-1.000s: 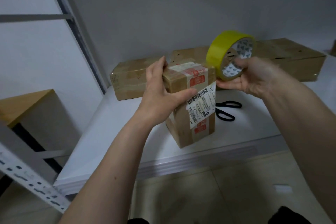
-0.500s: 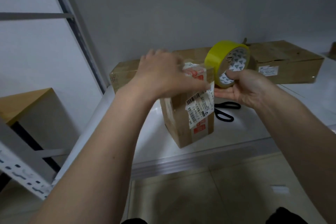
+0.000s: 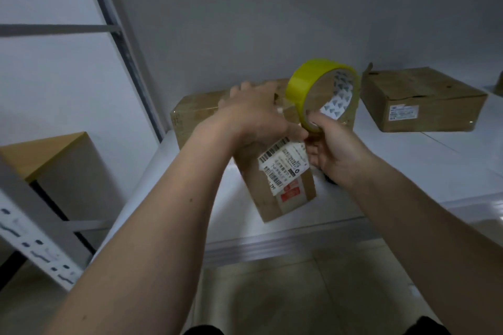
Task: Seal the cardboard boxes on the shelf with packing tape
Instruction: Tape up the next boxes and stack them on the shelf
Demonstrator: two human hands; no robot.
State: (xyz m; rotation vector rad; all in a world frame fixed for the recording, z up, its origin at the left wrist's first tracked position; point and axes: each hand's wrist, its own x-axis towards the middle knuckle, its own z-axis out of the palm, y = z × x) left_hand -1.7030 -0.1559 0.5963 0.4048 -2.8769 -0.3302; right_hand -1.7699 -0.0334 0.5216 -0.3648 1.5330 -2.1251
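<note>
Two hands at work: left hand (image 3: 254, 117) flat atop upright box (image 3: 283, 187), right hand (image 3: 333, 149) gripping yellow tape roll (image 3: 302, 87).

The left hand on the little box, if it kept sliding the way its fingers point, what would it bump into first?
Probably the long cardboard box lying behind. The left hand lies over the top of the small upright box, fingers pointing toward the back wall. Depth is unclear, so it might pass above it.

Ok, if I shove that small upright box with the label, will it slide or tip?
The small box stands on end, so a high push probably tips it. The white shelf looks smooth, so a low push likely slides it.
</note>
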